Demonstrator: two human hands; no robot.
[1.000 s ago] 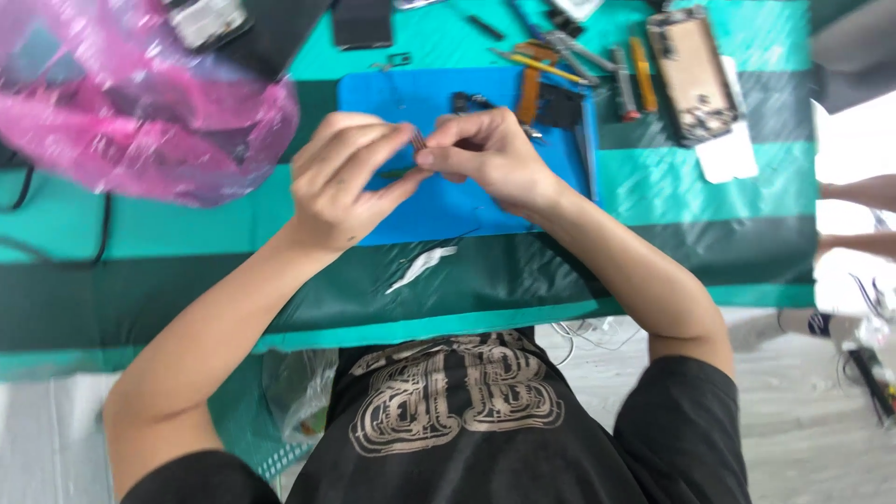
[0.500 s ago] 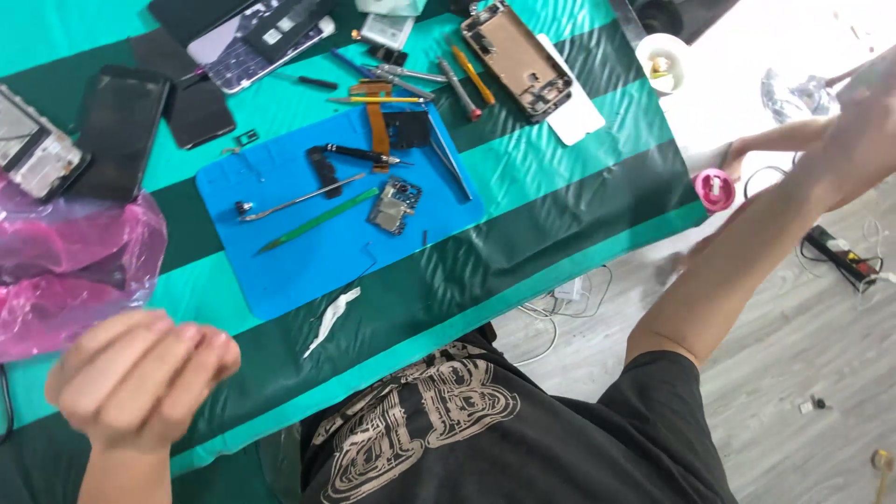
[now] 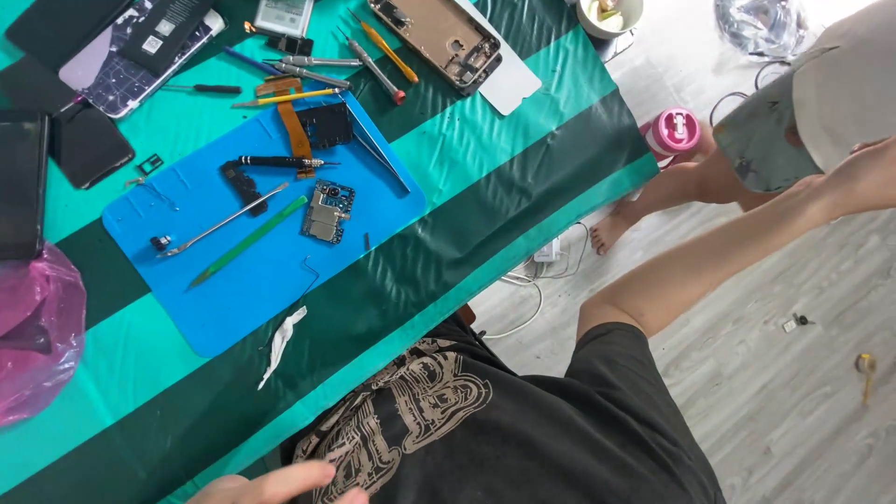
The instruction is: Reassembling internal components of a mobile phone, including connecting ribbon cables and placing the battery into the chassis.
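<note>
Only the fingers of my left hand (image 3: 280,485) show at the bottom edge, lying over my black printed shirt (image 3: 448,420); the rest is cut off and nothing is seen in them. My right forearm (image 3: 728,252) stretches out to the right, off the table and over the floor; its hand is past the frame edge. On the green striped table lies a blue mat (image 3: 271,289) with a small circuit board (image 3: 327,211), a green pry stick (image 3: 247,241), a metal spudger (image 3: 224,222) and a black screwdriver (image 3: 271,161).
A gold phone shell (image 3: 434,33) and several screwdrivers lie at the table's far side, dark phones (image 3: 89,145) at the left, a pink plastic bag (image 3: 37,327) lower left. Another person (image 3: 747,159) sits on the floor at the right, beside a pink-capped bottle (image 3: 674,131).
The view has swung right. My hands have parted from over the mat: the left dropped to my lap, the right arm reached out to the right.
</note>
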